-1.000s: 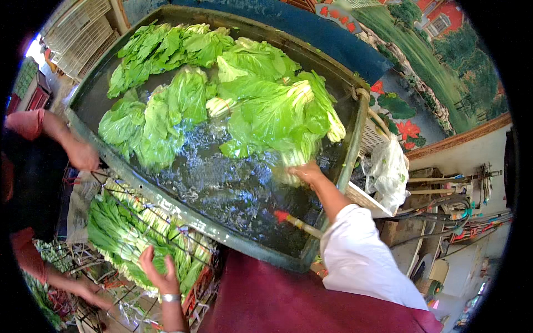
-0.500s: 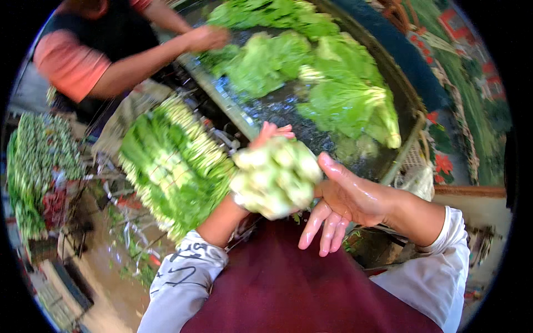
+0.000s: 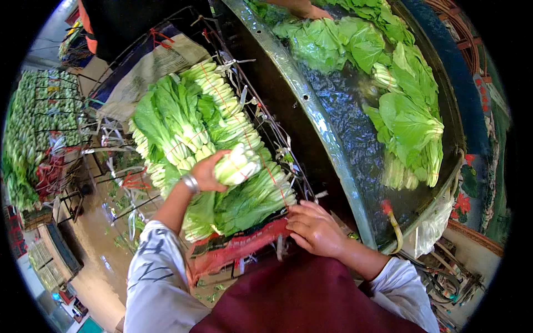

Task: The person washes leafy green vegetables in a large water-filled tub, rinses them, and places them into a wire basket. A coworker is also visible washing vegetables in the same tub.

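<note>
Green leafy bunches with pale white stems fill the wire crate point(image 3: 252, 83) in front of the person. The left hand point(image 3: 206, 173) is wrapped around one bunch of greens point(image 3: 237, 165), fingers closed on its white stem ends. It holds that bunch right on top of the pile of greens point(image 3: 189, 119) in the crate, touching the ones under it. A silver bracelet point(image 3: 190, 183) sits on the left wrist, above a white sleeve point(image 3: 152, 277). The right hand point(image 3: 315, 227) rests on the near edge of the crate, on a red bag point(image 3: 239, 247) that lines it. Its fingers are curled and close together, pressing down on the red edge, but I cannot tell if it grips anything. Just to the right of the crate is a big metal tub point(image 3: 327, 144) full of water. More greens point(image 3: 408, 119) float in the water, with big flat leaves. A thin hose with a red tip point(image 3: 387, 210) hangs over the near rim of the tub. At the top, another person's hand point(image 3: 311, 11) reaches into the tub and touches the leaves there. Far to the left, more crates of greens point(image 3: 33, 133) stand on the wet floor. The person wears a dark red apron point(image 3: 300, 302).
</note>
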A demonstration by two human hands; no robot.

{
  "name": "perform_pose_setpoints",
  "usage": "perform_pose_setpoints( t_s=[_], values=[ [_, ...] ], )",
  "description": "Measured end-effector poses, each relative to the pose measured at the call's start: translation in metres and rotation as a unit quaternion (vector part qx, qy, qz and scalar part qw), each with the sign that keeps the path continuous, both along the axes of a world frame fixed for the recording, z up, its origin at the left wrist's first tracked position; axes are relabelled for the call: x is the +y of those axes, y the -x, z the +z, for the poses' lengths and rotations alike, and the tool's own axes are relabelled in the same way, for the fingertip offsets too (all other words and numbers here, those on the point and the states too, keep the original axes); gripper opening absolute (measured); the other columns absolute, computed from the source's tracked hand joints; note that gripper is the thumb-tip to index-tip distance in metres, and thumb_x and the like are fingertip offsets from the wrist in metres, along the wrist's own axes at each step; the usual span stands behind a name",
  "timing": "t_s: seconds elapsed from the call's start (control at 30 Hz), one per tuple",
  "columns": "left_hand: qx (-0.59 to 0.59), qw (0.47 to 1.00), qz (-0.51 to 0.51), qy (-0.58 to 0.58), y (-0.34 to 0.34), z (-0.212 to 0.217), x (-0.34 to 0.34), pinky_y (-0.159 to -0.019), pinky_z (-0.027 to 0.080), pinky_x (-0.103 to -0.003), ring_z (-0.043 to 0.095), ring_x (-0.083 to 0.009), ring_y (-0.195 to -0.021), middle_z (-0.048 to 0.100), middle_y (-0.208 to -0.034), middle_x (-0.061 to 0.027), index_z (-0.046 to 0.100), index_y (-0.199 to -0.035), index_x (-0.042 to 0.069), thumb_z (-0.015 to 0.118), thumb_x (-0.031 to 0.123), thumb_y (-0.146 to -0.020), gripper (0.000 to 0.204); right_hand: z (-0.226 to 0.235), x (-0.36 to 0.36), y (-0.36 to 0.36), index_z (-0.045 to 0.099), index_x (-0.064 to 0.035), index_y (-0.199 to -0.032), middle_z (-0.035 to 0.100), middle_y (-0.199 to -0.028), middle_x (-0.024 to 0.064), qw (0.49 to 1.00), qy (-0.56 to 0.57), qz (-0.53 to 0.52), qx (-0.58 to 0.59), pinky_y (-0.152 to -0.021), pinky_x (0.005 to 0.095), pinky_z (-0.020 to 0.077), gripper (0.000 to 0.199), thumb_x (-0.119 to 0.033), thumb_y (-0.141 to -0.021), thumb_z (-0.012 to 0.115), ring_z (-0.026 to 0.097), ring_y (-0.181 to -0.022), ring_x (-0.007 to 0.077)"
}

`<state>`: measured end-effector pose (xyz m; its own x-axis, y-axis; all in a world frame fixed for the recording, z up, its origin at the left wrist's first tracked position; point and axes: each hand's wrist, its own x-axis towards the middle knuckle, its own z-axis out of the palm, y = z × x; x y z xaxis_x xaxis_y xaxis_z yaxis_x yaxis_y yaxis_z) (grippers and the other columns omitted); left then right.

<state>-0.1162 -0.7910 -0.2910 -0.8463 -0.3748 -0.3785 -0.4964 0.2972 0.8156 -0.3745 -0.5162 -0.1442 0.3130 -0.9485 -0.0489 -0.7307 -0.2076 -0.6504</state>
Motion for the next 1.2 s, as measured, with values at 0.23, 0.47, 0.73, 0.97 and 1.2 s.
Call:
perform_pose_setpoints(
  t_s=[0.23,0.47,0.73,0.97,1.2],
  values=[
    [-0.191,0.977,-0.036,0.092,0.07,-0.113,0.012,-0.098,0.049,-0.049,0.058,-0.0412,-0.116,0.055,-0.128,-0.0203,0.04,-0.146,0.027,0.088,0.03,-0.054,0.104,-0.02,-0.004,-0.004,0.07,-0.009,-0.096,0.068,-0.102,0.0051,0.998,-0.018,-0.007,0.052,-0.1,0.0427,0.0468,0.022,-0.016,-0.076,0.074,0.063,-0.105,0.0241],
    [-0.093,0.991,-0.04,0.09,0.067,-0.129,0.043,-0.103,0.048,-0.045,0.056,-0.0437,-0.117,0.053,-0.131,-0.0213,0.037,-0.149,0.026,0.088,0.025,-0.056,0.106,-0.023,-0.001,-0.009,0.07,-0.0087,-0.099,0.068,-0.102,0.0066,0.999,-0.02,-0.038,0.03,-0.1,0.0428,0.0482,0.025,-0.018,-0.076,0.073,0.064,-0.103,0.026],
    [-0.248,0.953,-0.132,0.112,0.069,-0.191,0.041,-0.112,0.041,-0.046,0.045,-0.0413,-0.135,0.038,-0.151,-0.0216,0.015,-0.158,0.018,0.094,0.036,-0.055,0.13,-0.021,0.037,0.067,0.057,-0.0022,-0.116,0.057,-0.116,0.016,0.846,0.186,-0.496,0.056,-0.099,0.0424,0.044,0.036,-0.007,-0.081,0.066,0.054,-0.111,0.0327],
    [-0.076,0.966,0.01,0.247,0.068,-0.044,0.088,-0.109,0.036,-0.048,0.042,-0.0417,-0.125,0.043,-0.138,-0.022,0.035,-0.151,0.008,0.087,0.023,-0.06,0.107,-0.099,0.075,0.167,0.042,0.0018,-0.135,0.05,-0.131,0.0259,0.732,-0.095,-0.674,0.031,-0.104,0.0493,0.0422,0.09,-0.039,-0.069,0.087,0.047,-0.123,0.043],
    [0.105,0.924,0.209,0.303,0.077,0.111,0.144,-0.104,0.041,-0.047,0.053,-0.0365,-0.118,0.059,-0.125,-0.0182,0.05,-0.138,0.004,0.076,0.01,-0.073,0.07,-0.067,0.058,0.209,0.044,-0.0085,-0.14,0.062,-0.125,0.0158,0.748,-0.36,-0.544,-0.124,-0.088,0.0413,0.0549,0.088,-0.043,-0.07,0.085,0.064,-0.107,0.0315]
  ],
)
